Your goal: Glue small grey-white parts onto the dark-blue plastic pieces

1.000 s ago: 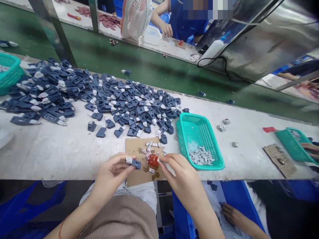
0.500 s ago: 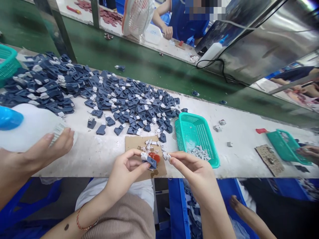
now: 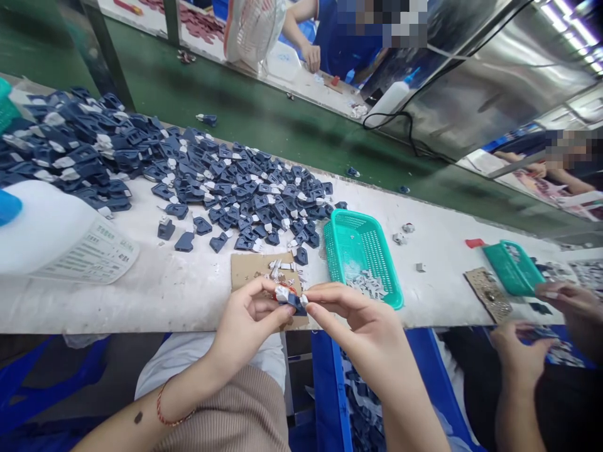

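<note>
Between the fingers of my left hand (image 3: 252, 311) is a small dark blue plastic part (image 3: 296, 302) with a white piece at one end. My right hand (image 3: 351, 314) pinches a small white-grey plastic piece (image 3: 304, 301) at the blue part's right end; the two appear to touch. Under my hands lies a cardboard sheet (image 3: 239, 269) with small white pieces on it and a red round thing (image 3: 285, 290), partly hidden by my fingers. Just beyond my right hand, a green basket (image 3: 335, 254) holds a heap of small grey-white pieces (image 3: 367, 285).
A big pile of blue-and-white parts (image 3: 235, 182) spreads across the table's far left. A large white bottle (image 3: 61, 235) lies at the left. On the right, a co-worker's hands (image 3: 522, 351) are near another green basket (image 3: 509, 270). A green strip (image 3: 264, 125) runs behind the table.
My right hand has brought the white-grey piece against the blue part in my left hand. Another person's hand has left the bottle at the left. The view has shifted slightly.
</note>
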`<act>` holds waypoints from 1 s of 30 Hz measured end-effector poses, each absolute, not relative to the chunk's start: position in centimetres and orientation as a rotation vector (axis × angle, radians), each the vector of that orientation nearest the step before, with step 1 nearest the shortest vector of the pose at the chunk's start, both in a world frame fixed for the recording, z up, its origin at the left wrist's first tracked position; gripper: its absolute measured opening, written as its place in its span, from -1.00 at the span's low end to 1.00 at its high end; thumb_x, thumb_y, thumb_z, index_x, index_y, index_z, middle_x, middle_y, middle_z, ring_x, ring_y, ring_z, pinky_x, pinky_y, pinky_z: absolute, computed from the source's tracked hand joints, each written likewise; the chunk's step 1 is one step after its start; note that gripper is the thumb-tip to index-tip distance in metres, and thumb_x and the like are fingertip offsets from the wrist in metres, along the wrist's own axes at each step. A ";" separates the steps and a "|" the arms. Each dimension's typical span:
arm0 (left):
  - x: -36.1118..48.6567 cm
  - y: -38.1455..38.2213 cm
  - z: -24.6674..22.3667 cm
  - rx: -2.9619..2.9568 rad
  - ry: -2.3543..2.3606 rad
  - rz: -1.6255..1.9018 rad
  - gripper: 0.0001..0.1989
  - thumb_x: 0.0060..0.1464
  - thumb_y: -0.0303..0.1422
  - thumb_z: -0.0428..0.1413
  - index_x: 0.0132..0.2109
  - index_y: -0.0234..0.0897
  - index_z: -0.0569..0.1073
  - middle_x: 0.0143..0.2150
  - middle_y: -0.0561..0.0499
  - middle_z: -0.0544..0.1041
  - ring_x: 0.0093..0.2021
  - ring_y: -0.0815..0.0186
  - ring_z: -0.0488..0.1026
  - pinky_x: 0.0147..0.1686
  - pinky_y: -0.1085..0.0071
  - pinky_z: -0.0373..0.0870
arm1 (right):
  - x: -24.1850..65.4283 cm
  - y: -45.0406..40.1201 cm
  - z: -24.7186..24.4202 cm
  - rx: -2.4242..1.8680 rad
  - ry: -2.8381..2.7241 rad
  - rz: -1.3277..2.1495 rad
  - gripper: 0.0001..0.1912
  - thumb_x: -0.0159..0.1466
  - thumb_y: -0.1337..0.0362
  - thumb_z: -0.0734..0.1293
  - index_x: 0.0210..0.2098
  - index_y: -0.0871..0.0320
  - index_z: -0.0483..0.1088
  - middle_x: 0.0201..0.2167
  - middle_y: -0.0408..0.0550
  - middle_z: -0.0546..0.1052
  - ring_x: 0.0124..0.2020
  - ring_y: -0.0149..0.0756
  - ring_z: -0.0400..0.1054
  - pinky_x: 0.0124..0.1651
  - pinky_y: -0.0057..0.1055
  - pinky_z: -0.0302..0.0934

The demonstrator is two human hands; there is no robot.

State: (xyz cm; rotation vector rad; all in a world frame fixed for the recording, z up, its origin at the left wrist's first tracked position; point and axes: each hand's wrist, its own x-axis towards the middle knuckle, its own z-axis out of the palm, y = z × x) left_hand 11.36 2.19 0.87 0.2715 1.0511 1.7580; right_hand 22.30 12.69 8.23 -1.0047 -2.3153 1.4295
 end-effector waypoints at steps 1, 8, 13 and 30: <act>11.4 2.1 0.9 0.270 1.048 1.762 -0.85 -0.04 -0.48 0.26 -0.32 -0.33 0.42 -0.33 0.04 0.56 -0.33 0.39 0.53 -0.29 0.51 0.47 | 22.3 12.6 8.3 -0.983 -2.342 1.397 -0.92 0.20 0.25 0.41 -0.30 0.07 0.55 -0.27 -0.09 0.60 -0.22 -0.30 0.50 -0.15 -0.43 0.42; 11.5 1.8 1.0 0.256 1.034 1.771 -0.84 -0.04 -0.45 0.27 -0.32 -0.33 0.42 -0.32 0.03 0.57 -0.32 0.38 0.53 -0.27 0.49 0.48 | 22.2 12.1 8.6 -0.889 -2.511 1.196 -0.90 0.25 0.28 0.37 -0.26 0.06 0.54 -0.27 -0.09 0.58 -0.20 -0.28 0.47 -0.14 -0.38 0.37; 11.4 1.7 1.1 0.258 1.022 1.778 -0.81 -0.06 -0.41 0.29 -0.33 -0.32 0.41 -0.33 0.02 0.57 -0.30 0.34 0.54 -0.27 0.46 0.49 | 22.1 12.0 8.9 -0.864 -2.592 1.097 -0.90 0.26 0.28 0.35 -0.27 0.06 0.54 -0.26 -0.08 0.58 -0.19 -0.24 0.47 -0.13 -0.34 0.36; 11.7 1.5 1.2 0.308 1.069 1.794 -0.85 -0.02 -0.40 0.28 -0.32 -0.31 0.45 -0.33 -0.01 0.60 -0.28 0.31 0.57 -0.27 0.45 0.51 | 22.5 11.7 9.1 -0.784 -2.676 0.974 -0.88 0.29 0.31 0.31 -0.29 0.06 0.52 -0.24 -0.06 0.56 -0.19 -0.25 0.47 -0.14 -0.38 0.36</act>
